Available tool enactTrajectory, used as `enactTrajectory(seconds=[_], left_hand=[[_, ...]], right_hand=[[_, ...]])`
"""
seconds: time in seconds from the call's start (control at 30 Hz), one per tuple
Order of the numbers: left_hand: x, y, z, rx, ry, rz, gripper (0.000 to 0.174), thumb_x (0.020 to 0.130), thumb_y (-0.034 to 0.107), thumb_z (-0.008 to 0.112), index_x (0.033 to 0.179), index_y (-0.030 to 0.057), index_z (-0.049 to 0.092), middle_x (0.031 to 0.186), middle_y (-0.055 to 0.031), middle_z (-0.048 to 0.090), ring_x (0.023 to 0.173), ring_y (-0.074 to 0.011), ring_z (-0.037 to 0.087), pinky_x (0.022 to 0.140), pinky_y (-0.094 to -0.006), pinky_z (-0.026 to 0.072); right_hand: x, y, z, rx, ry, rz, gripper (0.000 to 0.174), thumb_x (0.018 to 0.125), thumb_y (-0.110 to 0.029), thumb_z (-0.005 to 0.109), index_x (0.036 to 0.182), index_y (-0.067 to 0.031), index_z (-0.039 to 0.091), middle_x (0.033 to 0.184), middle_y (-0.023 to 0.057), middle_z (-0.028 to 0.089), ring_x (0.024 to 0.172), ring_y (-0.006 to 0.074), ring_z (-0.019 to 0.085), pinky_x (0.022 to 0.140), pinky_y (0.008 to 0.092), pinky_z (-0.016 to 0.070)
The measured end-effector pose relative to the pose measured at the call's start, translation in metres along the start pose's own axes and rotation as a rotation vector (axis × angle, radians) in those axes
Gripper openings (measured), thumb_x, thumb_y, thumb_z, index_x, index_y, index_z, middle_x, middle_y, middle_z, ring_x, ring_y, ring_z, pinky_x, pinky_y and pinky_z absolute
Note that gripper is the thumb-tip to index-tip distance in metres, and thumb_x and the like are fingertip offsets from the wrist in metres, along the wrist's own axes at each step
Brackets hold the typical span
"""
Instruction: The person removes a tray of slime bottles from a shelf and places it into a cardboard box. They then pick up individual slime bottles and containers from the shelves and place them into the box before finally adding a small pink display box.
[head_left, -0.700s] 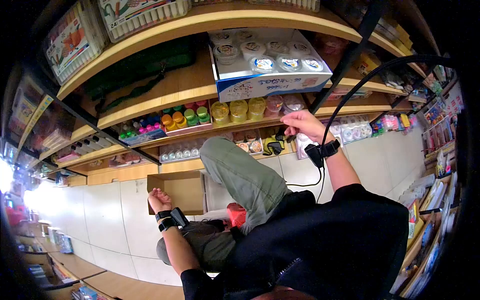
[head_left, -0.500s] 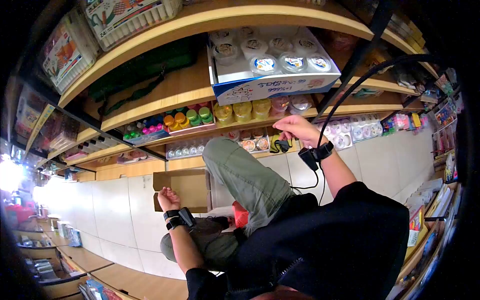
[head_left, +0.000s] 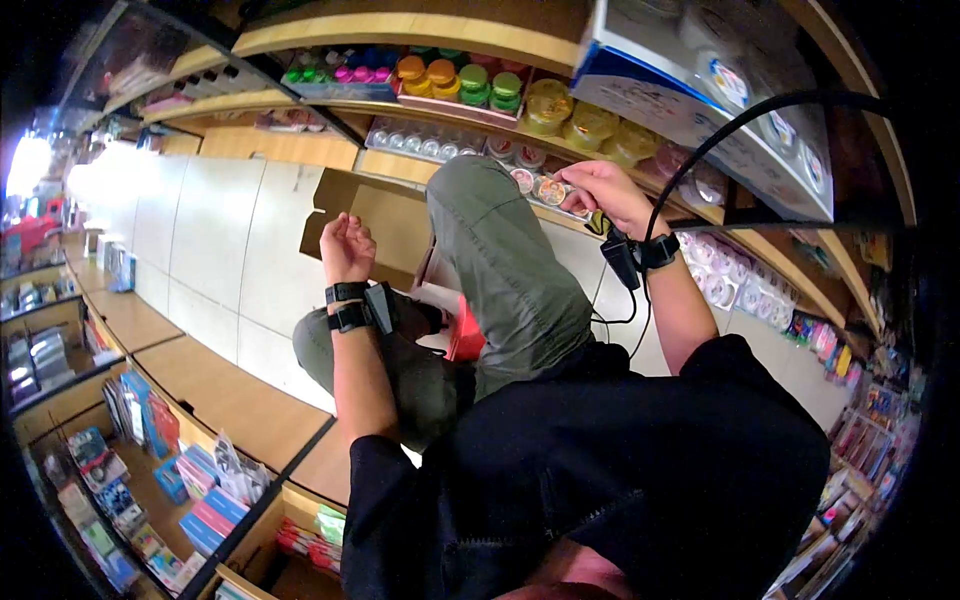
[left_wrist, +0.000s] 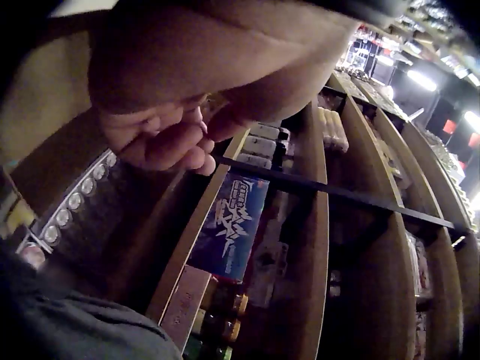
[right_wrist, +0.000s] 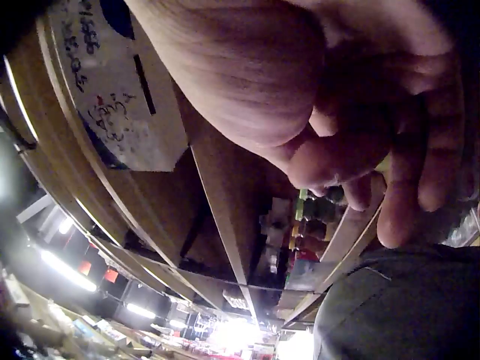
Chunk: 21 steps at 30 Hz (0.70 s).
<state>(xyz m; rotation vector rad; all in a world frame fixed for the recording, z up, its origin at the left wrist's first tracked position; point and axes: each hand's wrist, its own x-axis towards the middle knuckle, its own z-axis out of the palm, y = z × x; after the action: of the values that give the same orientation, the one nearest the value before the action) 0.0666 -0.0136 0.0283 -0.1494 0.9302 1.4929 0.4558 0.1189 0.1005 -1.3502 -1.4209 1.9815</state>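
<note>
The left hand (head_left: 347,248) hovers over the near side of a cardboard box (head_left: 400,222) on the floor, its fingers loosely curled with nothing held. Over by the lower shelf, the right hand (head_left: 612,195) hangs beyond the raised knee, fingers loosely bent. The right wrist view shows the thumb close to the fingers and no object between them. Round tins with picture lids (head_left: 551,190) lie right by the right fingertips in the head view. A yellow-and-black item (head_left: 598,223) shows just below that hand.
Shelves hold yellow-lidded jars (head_left: 590,127), orange- and green-capped bottles (head_left: 443,76) and a white-and-blue carton (head_left: 660,105) of clear tubs. A black cable (head_left: 690,160) loops past the right wrist. Behind the left arm stand low display bins (head_left: 200,480). Something red (head_left: 467,332) sits between the legs.
The head view has turned, so the shelves sit higher and tilted, and more bins show at lower left. The right hand now overlaps the lower shelf's tins. Both hands remain loosely curled.
</note>
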Motion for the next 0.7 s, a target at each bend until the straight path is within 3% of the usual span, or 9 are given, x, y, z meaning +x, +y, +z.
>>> enactTrajectory(seconds=[0.07,0.13,0.33,0.43,0.5,0.6,0.7], left_hand=[[0.000,0.001,0.002,-0.044,0.077,0.055,0.009,0.085,0.019,0.049,0.084,0.0133,0.055,0.070,0.0001,0.059,0.056,-0.0134,0.053,0.046,-0.0223,0.0402],[0.000,0.009,0.006,-0.048,-0.046,0.013,0.009,0.085,0.018,0.048,0.084,0.0127,0.056,0.072,-0.0007,0.060,0.058,-0.0135,0.054,0.048,-0.0219,0.0415],[-0.005,0.010,0.013,-0.121,0.118,0.136,0.008,0.085,0.018,0.048,0.086,0.0137,0.055,0.074,0.0005,0.059,0.057,-0.0119,0.052,0.047,-0.0211,0.0404],[-0.009,0.013,0.008,-0.109,0.106,0.163,0.007,0.085,0.018,0.049,0.088,0.0153,0.054,0.075,0.0023,0.057,0.058,-0.0102,0.051,0.046,-0.0204,0.0398],[-0.010,0.012,0.005,-0.119,0.072,0.164,0.006,0.085,0.018,0.049,0.088,0.0154,0.054,0.076,0.0019,0.058,0.058,-0.0105,0.051,0.046,-0.0205,0.0403],[-0.012,0.011,0.002,-0.111,0.110,0.168,0.006,0.085,0.018,0.049,0.088,0.0151,0.054,0.076,0.0007,0.059,0.058,-0.0107,0.052,0.046,-0.0209,0.0406],[-0.009,0.011,0.006,-0.121,0.077,0.130,0.007,0.085,0.018,0.049,0.088,0.0146,0.054,0.076,-0.0001,0.059,0.058,-0.0110,0.052,0.047,-0.0214,0.0412]], right_hand=[[0.011,-0.002,0.007,-0.020,-0.024,0.027,0.029,0.091,-0.024,0.051,0.100,0.0018,0.061,0.044,-0.0041,0.038,0.059,0.0099,0.059,0.063,0.0231,0.0469],[0.023,0.000,0.014,-0.036,-0.074,0.047,0.028,0.091,-0.023,0.051,0.100,0.0016,0.061,0.044,-0.0040,0.038,0.056,0.0093,0.057,0.063,0.0228,0.0474],[0.045,-0.012,0.038,-0.069,-0.211,0.067,0.024,0.090,-0.021,0.053,0.095,0.0016,0.059,0.046,-0.0035,0.042,0.051,0.0079,0.053,0.064,0.0238,0.0494],[0.060,-0.018,0.045,-0.093,-0.271,0.045,0.023,0.090,-0.021,0.053,0.096,0.0009,0.059,0.054,-0.0024,0.049,0.054,0.0070,0.055,0.062,0.0220,0.0482],[0.063,-0.025,0.051,-0.078,-0.258,0.006,0.022,0.090,-0.019,0.053,0.099,0.0000,0.058,0.068,-0.0003,0.057,0.061,0.0064,0.056,0.061,0.0200,0.0468],[0.066,-0.020,0.054,-0.022,-0.234,-0.031,0.022,0.089,-0.019,0.054,0.100,-0.0004,0.058,0.079,0.0009,0.059,0.067,0.0069,0.058,0.062,0.0192,0.0464],[0.052,-0.016,0.051,-0.023,-0.203,-0.020,0.022,0.089,-0.018,0.054,0.101,-0.0006,0.057,0.079,0.0009,0.059,0.070,0.0076,0.058,0.063,0.0196,0.0469]])
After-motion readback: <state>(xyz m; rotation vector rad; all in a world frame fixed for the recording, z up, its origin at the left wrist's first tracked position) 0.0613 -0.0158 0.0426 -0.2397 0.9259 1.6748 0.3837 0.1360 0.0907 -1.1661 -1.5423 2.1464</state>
